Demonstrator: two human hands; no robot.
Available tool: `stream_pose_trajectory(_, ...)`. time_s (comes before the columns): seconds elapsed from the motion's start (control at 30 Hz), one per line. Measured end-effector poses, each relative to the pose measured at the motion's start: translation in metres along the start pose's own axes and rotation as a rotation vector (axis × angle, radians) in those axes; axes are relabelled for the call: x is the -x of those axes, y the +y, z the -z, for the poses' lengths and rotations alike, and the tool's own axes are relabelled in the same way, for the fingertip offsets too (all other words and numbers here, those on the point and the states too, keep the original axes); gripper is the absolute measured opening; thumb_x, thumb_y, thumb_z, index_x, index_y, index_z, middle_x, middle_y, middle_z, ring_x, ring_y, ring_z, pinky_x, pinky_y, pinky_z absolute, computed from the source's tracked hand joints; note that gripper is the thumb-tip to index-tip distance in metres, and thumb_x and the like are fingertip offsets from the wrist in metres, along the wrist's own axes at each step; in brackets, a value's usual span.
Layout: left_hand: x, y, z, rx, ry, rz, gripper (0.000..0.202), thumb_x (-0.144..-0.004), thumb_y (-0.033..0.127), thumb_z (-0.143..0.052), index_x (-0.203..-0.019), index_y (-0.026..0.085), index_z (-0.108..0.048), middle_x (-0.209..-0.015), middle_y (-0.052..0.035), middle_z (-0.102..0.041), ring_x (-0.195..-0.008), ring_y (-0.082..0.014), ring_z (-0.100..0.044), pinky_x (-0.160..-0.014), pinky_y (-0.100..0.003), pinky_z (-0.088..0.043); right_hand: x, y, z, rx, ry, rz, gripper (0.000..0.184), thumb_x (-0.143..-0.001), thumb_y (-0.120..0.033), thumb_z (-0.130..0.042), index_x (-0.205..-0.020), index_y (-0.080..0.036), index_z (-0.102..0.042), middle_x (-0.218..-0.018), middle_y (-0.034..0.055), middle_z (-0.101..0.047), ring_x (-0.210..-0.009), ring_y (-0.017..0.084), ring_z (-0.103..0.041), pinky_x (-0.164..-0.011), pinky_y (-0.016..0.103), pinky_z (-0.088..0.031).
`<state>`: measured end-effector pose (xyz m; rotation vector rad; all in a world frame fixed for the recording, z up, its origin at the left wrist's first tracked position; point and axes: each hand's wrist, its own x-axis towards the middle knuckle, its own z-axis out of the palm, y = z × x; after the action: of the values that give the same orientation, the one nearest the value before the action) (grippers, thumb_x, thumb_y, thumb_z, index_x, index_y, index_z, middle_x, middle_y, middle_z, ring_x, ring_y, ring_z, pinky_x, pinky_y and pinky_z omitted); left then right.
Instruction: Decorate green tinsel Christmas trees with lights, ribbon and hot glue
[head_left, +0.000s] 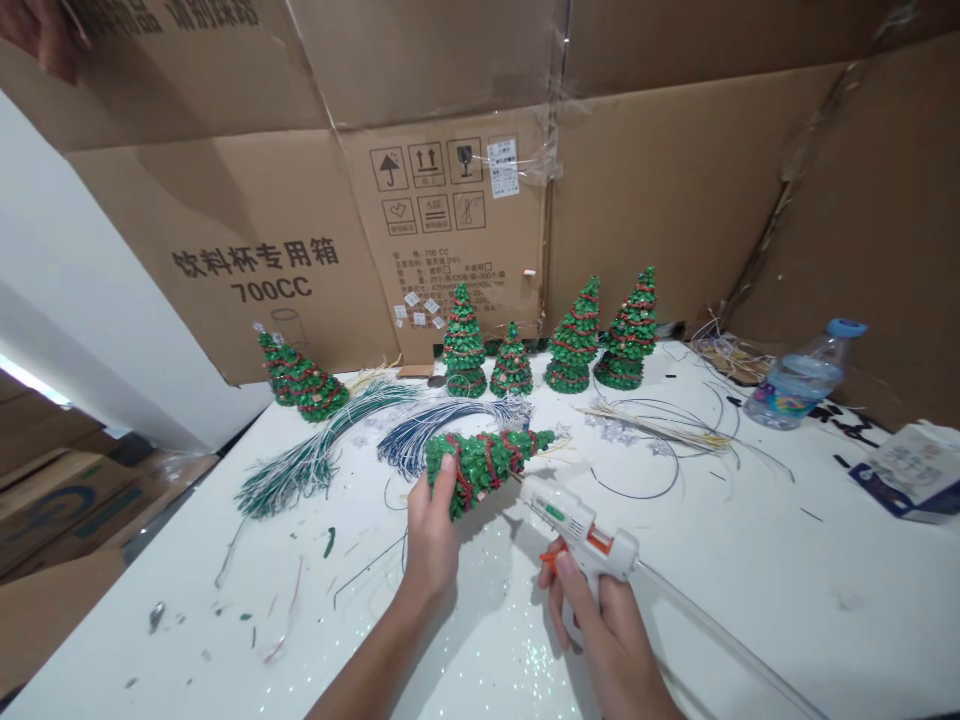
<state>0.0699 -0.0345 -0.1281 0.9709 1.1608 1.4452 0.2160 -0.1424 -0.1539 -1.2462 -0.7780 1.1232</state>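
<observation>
Head view: left hand (433,545) gripping a knobbly green tree (480,465), right hand (600,620) around a seemingly plastic glue gun (577,525)

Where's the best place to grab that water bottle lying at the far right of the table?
Grip the water bottle around its round middle from above and the near side. It lies on its side, so fingers wrap over the body easily; the narrow neck under the blue cap offers less.
</observation>
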Motion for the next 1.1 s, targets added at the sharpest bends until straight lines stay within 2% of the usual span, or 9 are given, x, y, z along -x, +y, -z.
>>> stream_pose_trajectory(0.13, 0.001, 0.0, 0.0, -0.005, 0.001, -0.001, 0.058, -0.098, 0.072, -0.072, -0.123, 0.02, -0.081, -0.12, -0.0096, -0.083, -0.119, -0.033, -0.074, -0.108, -0.041, -0.053, 0.0, 0.001, 0.001, 0.008, -0.014, -0.01, 0.061, -0.102, -0.077, -0.062, -0.101, -0.017, -0.071, -0.064, -0.0033, -0.061, -0.05, 0.013, -0.045, -0.065, 0.033, -0.043)
stream_pose_trajectory(0.23, 0.001, 0.002, -0.001, -0.016, 0.004, -0.001, 0.059, -0.097, 0.073, -0.073, -0.118, 0.019, -0.082, -0.114, -0.0103, -0.083, -0.114, -0.0337, -0.075, -0.103, -0.041, -0.056, 0.0, 0.002, 0.001, 0.012, -0.028, -0.004, 0.059, -0.104, -0.075, -0.061, -0.103, -0.017, -0.071, -0.057, -0.0053, -0.056, -0.052, 0.015, -0.047, -0.071, 0.035, -0.045)
stream_pose_trajectory(0.37, 0.002, 0.003, -0.001, -0.029, 0.006, -0.011, 0.058, -0.095, 0.073, -0.075, -0.114, 0.018, -0.083, -0.114, -0.0108, -0.083, -0.114, -0.0339, -0.075, -0.104, -0.042, -0.057, 0.0, 0.001, 0.001, 0.012, -0.02, 0.001, 0.06, -0.104, -0.075, -0.061, -0.107, -0.016, -0.071, -0.064, -0.0023, -0.063, -0.052, 0.015, -0.048, -0.073, 0.036, -0.046)
stream_pose_trajectory(0.53, 0.002, 0.003, 0.0, -0.04, 0.01, -0.015, 0.057, -0.097, 0.072, -0.073, -0.115, 0.019, -0.083, -0.118, -0.0108, -0.083, -0.118, -0.0342, -0.075, -0.109, -0.043, -0.056, 0.002, -0.007, -0.001, 0.056, -0.027, -0.043, 0.062, -0.1, -0.081, -0.061, -0.081, -0.022, -0.066, -0.053, -0.0052, -0.047, -0.053, 0.016, -0.045, -0.058, 0.032, -0.037)
stream_pose_trajectory(0.67, 0.003, 0.005, -0.002, -0.039, -0.008, -0.02, 0.06, -0.097, 0.073, -0.073, -0.118, 0.018, -0.083, -0.117, -0.0126, -0.084, -0.119, -0.0356, -0.075, -0.109, -0.045, -0.057, 0.002, -0.011, -0.001, 0.076, 0.042, -0.057, 0.065, -0.096, -0.084, -0.064, -0.074, -0.023, -0.065, -0.058, -0.0016, -0.052, -0.059, 0.018, -0.052, -0.058, 0.03, -0.041)
stream_pose_trajectory(0.8, 0.003, 0.005, -0.004, -0.045, -0.008, -0.016, 0.06, -0.096, 0.073, -0.073, -0.12, 0.019, -0.084, -0.119, -0.012, -0.083, -0.12, -0.0352, -0.075, -0.109, -0.045, -0.057, 0.001, -0.009, 0.0, 0.088, 0.034, -0.018, 0.067, -0.097, -0.084, -0.062, -0.067, -0.024, -0.06, -0.057, -0.0006, -0.052, -0.058, 0.019, -0.052, -0.058, 0.031, -0.042)
stream_pose_trajectory(0.97, 0.005, 0.005, -0.004, -0.057, 0.011, 0.001, 0.061, -0.096, 0.074, -0.074, -0.123, 0.02, -0.084, -0.121, -0.011, -0.083, -0.121, -0.0341, -0.075, -0.111, -0.043, -0.056, 0.0, -0.006, 0.001, 0.056, 0.04, 0.0, 0.064, -0.098, -0.081, -0.063, -0.081, -0.021, -0.071, -0.06, -0.0026, -0.049, -0.059, 0.018, -0.049, -0.055, 0.03, -0.039)
stream_pose_trajectory(1.1, 0.008, 0.008, -0.006, -0.075, 0.022, 0.006, 0.063, -0.095, 0.076, -0.073, -0.122, 0.02, -0.084, -0.123, -0.0114, -0.082, -0.121, -0.0348, -0.075, -0.108, -0.043, -0.057, 0.0, -0.006, 0.001, 0.009, 0.053, -0.044, 0.063, -0.096, -0.081, -0.067, -0.082, -0.02, -0.071, -0.061, -0.0032, -0.047, -0.059, 0.017, -0.047, -0.053, 0.03, -0.036)
